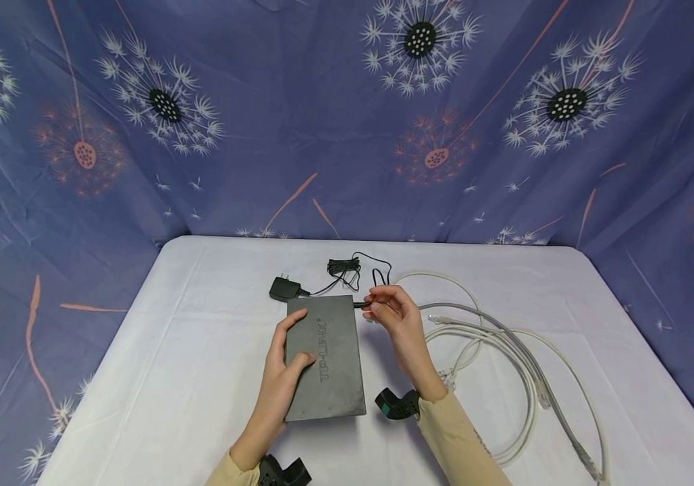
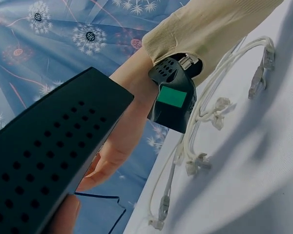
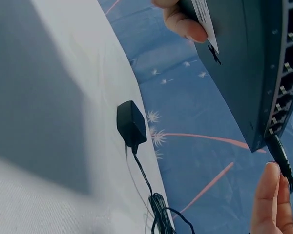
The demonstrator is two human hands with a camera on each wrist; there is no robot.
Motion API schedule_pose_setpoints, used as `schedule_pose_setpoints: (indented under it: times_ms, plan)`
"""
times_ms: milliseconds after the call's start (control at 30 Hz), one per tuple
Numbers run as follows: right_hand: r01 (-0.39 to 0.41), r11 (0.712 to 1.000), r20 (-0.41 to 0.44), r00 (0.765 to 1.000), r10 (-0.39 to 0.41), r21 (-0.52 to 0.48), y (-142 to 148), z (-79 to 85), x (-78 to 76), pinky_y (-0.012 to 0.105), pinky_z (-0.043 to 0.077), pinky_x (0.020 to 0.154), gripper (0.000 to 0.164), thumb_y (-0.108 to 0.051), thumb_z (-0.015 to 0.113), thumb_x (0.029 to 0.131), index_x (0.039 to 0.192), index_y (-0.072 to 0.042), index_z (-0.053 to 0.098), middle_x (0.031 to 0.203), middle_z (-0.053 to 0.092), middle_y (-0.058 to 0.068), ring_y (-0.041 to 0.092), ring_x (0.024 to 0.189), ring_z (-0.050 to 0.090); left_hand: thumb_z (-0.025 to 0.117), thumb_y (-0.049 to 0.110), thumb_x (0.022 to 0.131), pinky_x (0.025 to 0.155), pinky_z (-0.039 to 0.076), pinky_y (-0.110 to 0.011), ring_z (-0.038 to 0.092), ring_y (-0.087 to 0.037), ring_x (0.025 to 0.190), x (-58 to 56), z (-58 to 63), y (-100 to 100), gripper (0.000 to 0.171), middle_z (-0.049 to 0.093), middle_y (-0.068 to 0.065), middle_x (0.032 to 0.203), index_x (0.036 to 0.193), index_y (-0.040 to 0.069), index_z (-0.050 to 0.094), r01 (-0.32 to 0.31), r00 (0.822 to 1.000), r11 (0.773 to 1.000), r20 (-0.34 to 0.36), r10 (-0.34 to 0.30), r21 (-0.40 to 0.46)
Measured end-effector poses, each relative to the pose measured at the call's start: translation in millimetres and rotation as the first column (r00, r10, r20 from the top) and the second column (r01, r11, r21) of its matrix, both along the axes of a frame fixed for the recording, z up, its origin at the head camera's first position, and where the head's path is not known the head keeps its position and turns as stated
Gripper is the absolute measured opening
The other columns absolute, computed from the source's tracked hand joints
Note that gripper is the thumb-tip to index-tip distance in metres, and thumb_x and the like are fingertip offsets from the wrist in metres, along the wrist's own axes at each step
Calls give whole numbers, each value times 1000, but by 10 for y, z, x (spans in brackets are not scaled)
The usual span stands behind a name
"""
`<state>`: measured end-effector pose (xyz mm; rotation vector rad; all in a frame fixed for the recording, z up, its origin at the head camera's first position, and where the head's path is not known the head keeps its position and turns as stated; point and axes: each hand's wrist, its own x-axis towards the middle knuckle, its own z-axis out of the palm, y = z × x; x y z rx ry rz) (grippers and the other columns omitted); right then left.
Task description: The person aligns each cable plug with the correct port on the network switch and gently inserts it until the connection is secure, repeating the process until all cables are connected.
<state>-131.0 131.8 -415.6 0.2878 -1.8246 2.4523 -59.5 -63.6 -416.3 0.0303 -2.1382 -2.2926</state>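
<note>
My left hand point(image 1: 280, 378) grips a dark grey network switch point(image 1: 325, 391) marked TP-LINK, its thumb on the top face and other fingers at the side and underneath. The switch is held up over the table, its row of ports point(image 3: 283, 90) facing right. With thumb and fingertips, my right hand point(image 1: 398, 324) pinches the black power plug point(image 3: 278, 150) of the adapter cord. The plug's tip meets the port side at the switch's far corner. The left wrist view shows the vented side point(image 2: 63, 141) of the switch.
A black power adapter point(image 1: 286, 289) lies behind the switch, beside its bundled black cord point(image 1: 343, 267). On the right, coiled white network cables point(image 1: 526, 385) and a thicker grey cable point(image 1: 544, 378) lie on the white-covered table point(image 1: 158, 378). A patterned blue curtain point(image 1: 298, 121) hangs behind.
</note>
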Motion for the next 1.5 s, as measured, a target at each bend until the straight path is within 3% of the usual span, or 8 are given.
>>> schedule_pose_setpoints:
  times_ms: [267, 633, 833, 1000, 1333, 1500]
  plan:
    - [29, 1000, 11, 1000, -29, -3, 93, -40, -7, 35, 52, 76, 29, 13, 50, 88, 116, 18, 47, 100, 58, 18, 20, 85, 63, 51, -2, 82, 99, 22, -45, 32, -21, 128, -9, -17, -13, 68, 29, 2, 148, 140, 31, 42, -1, 1000, 1000, 6, 1, 26]
    - [62, 998, 46, 997, -62, 4, 199, -144, -45, 35, 52, 76, 29, 14, 49, 88, 117, 19, 48, 103, 57, 23, 27, 87, 64, 51, -2, 83, 100, 20, -45, 27, -18, 133, -15, -20, -32, 66, 27, 5, 149, 140, 31, 43, -8, 1000, 1000, 1, 7, 30]
    - [80, 995, 74, 994, -84, 54, 233, -221, -78, 35, 52, 77, 29, 14, 48, 87, 116, 18, 50, 108, 54, 30, 29, 87, 63, 52, -1, 82, 100, 20, -46, 27, -18, 133, -13, -26, -36, 66, 27, 5, 149, 140, 30, 43, -10, 1000, 1000, 6, 9, 26]
    - [89, 989, 131, 986, -105, 117, 252, -294, -108, 32, 52, 76, 30, 15, 46, 87, 116, 17, 50, 111, 54, 31, 23, 85, 65, 52, 0, 82, 99, 21, -46, 28, -18, 131, -11, -28, -37, 66, 28, 5, 149, 139, 31, 43, -10, 1000, 1000, 11, 10, 24]
    - [31, 973, 195, 978, -77, 228, 245, -430, -157, 28, 50, 73, 32, 13, 45, 88, 120, 12, 51, 118, 53, 30, 26, 89, 62, 51, -1, 83, 101, 18, -46, 24, -18, 134, -16, -36, -47, 65, 26, 5, 149, 140, 31, 43, -14, 1000, 999, 10, 14, 31]
    - [3, 971, 209, 976, -54, 237, 244, -486, -191, 29, 51, 75, 34, 13, 46, 88, 121, 11, 51, 122, 51, 30, 28, 92, 60, 51, 0, 83, 100, 20, -46, 25, -19, 134, -23, -26, -44, 65, 25, 3, 149, 140, 30, 42, -13, 1000, 999, 10, 13, 36]
